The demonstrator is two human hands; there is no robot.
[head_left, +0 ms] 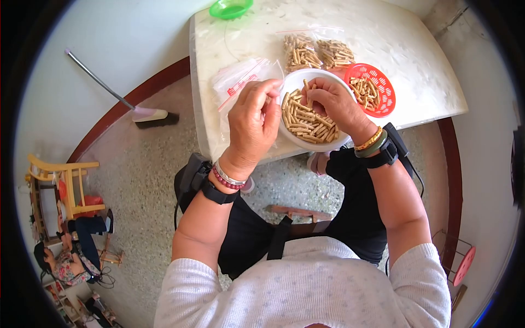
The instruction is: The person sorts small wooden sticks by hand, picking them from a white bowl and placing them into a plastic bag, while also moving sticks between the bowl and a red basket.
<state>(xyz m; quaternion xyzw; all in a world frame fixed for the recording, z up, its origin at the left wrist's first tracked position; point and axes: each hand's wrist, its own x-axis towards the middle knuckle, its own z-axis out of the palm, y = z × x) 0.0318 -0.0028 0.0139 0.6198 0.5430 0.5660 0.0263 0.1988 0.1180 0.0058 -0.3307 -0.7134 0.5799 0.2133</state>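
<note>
The bench (404, 33) is the largest thing before me, pale and faintly marbled, with a clear sheet hanging over its near edge. Near that edge stands the round white bowl (321, 147), well filled with short, slim sticks (309, 123) — tan to straw-yellow, rough and dry-looking, mostly straight, lying across one another at all angles.

On the left of the bowl lie flat plastic bags (239, 82), clear with red print and red lines. Beyond the bowl, two clear bags (301, 52) (334, 53) lie side by side, each packed with the same kind of stick. The red basket (389, 94), its wall pierced with slots, sits just to the right of the bowl and holds a smaller heap of them. A green dish (231, 8) is at the far left corner.

My right hand (339, 104) is over the bowl, thumb and fingers clamped on one stick (307, 87), its pale, blunt end poking up above them. My left hand (257, 117) hovers just beside the bowl's left rim, fingers curled towards the thumb — whether that grip is closed on anything, I cannot tell.
</note>
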